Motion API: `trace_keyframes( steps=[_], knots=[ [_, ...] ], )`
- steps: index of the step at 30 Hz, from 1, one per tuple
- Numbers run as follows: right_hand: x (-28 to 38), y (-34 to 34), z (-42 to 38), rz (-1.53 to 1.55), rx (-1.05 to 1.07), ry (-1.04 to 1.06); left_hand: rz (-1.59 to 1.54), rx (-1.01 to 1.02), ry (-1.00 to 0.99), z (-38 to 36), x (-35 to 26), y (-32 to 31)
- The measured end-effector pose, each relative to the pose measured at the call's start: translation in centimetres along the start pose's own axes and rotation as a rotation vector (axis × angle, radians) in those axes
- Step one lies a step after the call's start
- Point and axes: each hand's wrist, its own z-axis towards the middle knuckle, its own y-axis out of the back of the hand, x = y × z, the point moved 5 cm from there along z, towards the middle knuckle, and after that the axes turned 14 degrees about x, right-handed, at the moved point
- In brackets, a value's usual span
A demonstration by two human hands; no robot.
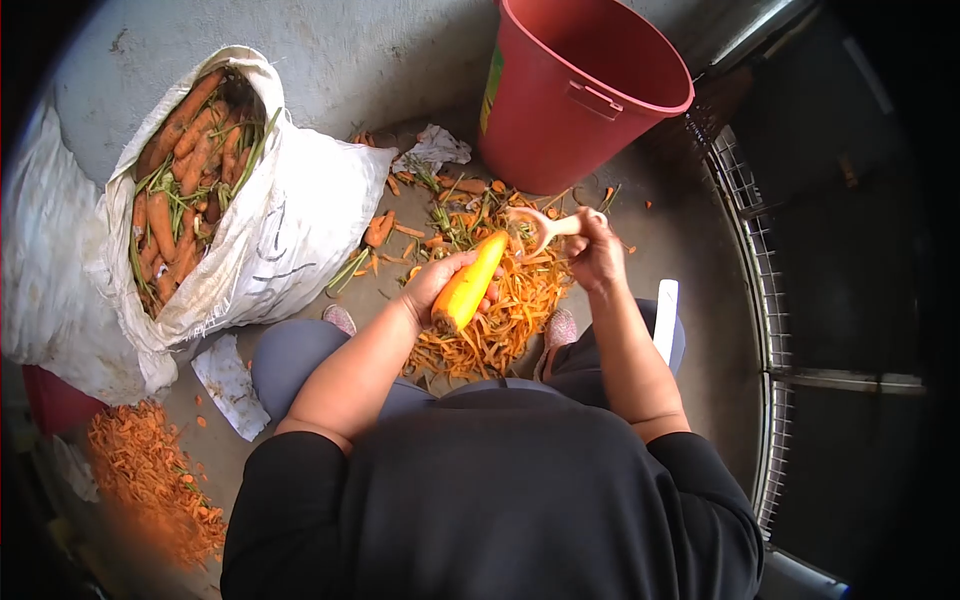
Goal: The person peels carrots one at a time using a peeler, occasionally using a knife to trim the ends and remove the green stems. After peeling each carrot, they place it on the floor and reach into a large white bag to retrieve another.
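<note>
Your left hand (440,285) is closed around the lower half of a carrot (468,285), fingers wrapped under it, tip pointing up and away from you. The carrot looks peeled, yellow-orange, and sits over the peel pile (490,320) between your knees. Your right hand (597,255) grips the handle of a peeler (545,228), its head just beside the carrot tip; can't tell if it touches. Red bucket (575,90) stands beyond the pile. Open sack (215,200) of unpeeled carrots lies to your left. A second heap of peels (150,480) sits at lower left.
</note>
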Motion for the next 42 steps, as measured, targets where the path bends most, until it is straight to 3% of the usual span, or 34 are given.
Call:
trace_keyframes(
  steps=[2, 5, 6, 8, 10, 12, 13, 16, 18, 19, 20, 24, 26, 30, 33, 38, 40, 42],
  knots=[
    [-1.0, -3.6, -1.6, -0.029, 0.231, -0.130, -0.027, 0.040, 0.024, 0.1, 0.2, -0.3],
    [-0.2, 1.7, 0.6, -0.061, -0.081, 0.066, 0.010, 0.058, 0.063, -0.4, 0.2, -1.3],
    [0.8, 2.7, 0.2, -0.263, -0.328, 0.059, 0.027, 0.059, 0.053, -0.6, 0.1, -1.6],
    [1.6, 2.3, -0.8, -0.478, -0.250, 0.154, 0.051, 0.063, 0.034, -0.8, 0.2, -2.3],
    [1.2, -1.7, -2.8, -0.971, -0.068, 0.194, 0.003, 0.120, -0.008, -0.5, 0.5, -3.4],
    [-0.1, -7.3, -6.7, -1.524, 0.120, 0.418, -0.009, 0.142, -0.049, -0.1, 0.7, -4.4],
    [-0.7, -8.9, -8.3, -1.525, 0.367, 0.555, -0.007, 0.158, -0.062, 0.1, 1.0, -4.5],
    [-0.3, -11.4, -12.1, -1.572, 0.457, 0.357, 0.065, 0.120, -0.017, -0.2, 1.5, -4.1],
    [1.8, -12.3, -14.5, -1.720, 0.555, 0.406, 0.119, 0.186, -0.033, -0.5, 1.5, -5.0],
    [2.5, -11.4, -15.7, -1.700, 0.560, 0.313, 0.132, 0.209, -0.044, -0.7, 1.4, -6.2],
    [2.8, -10.0, -16.6, -1.611, 0.541, 0.085, 0.143, 0.237, -0.059, -0.5, 1.3, -7.1],
    [0.0, -9.3, -18.1, -1.534, 0.678, 0.183, -0.067, 0.333, 0.068, 1.1, 5.1, -7.6],
    [-2.0, -9.3, -17.0, -1.592, 0.757, 0.190, 0.048, 0.262, 0.158, 1.2, 6.2, -6.8],
    [-2.8, -10.5, -14.4, -1.661, 0.793, 0.460, -0.071, 0.099, -0.003, 0.9, 4.5, -4.6],
    [-3.1, -10.2, -12.1, -1.677, 0.746, 0.423, -0.043, -0.001, -0.129, 0.5, 2.5, -3.7],
    [3.0, -9.4, -13.2, -2.011, 0.106, 0.358, 0.311, -0.250, -0.116, -2.5, -1.3, -1.6],
    [5.3, -6.6, -14.7, -2.173, -0.014, 0.126, 0.321, -0.301, -0.158, -3.1, -1.9, -0.9],
    [6.9, -4.1, -17.1, -2.282, -0.298, -0.348, 0.293, -0.311, -0.156, -3.4, -2.3, -0.8]
  ],
)
